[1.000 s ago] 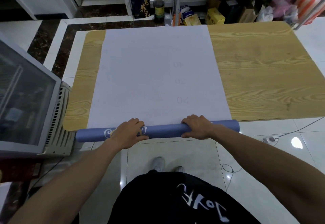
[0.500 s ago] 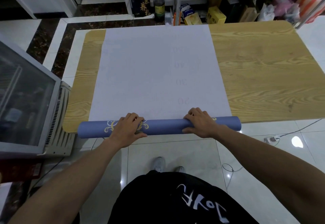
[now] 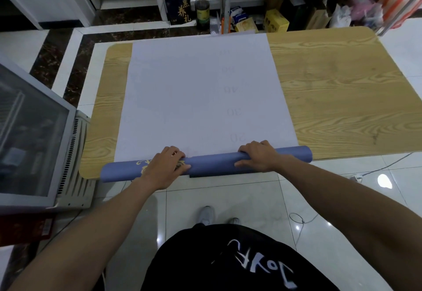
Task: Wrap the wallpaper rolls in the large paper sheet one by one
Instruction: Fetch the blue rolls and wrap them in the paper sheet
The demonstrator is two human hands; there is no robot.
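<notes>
At the near edge of the light wood-grain table (image 3: 342, 99), we held a long blue wallpaper roll with gold ornament (image 3: 212, 165) across the bottom margin of the large white paper sheet (image 3: 194, 89). The roll lay crosswise, and both its ends reached past the sheet's side edges. Its left end jutted slightly over the table's rounded corner. Our left hand (image 3: 164, 167) gripped the roll over the gold pattern, fingers curled across the top and thumb on the near side. Our right hand (image 3: 258, 157) clasped it nearer the right end in the same way, knuckles up and fingertips touching the sheet. The sheet itself lay flat on the left half of the table and ran to the far edge. Faint grey numerals ran up its middle. We stood on the glossy white tiled floor (image 3: 239, 199) in a black garment with white lettering (image 3: 239, 263). To our left was a glass-fronted grey cabinet (image 3: 29, 135). Beyond the table, a dark bottle with a yellow label (image 3: 202, 13) and a yellow cardboard box (image 3: 276, 21) sat by metal shelving.
</notes>
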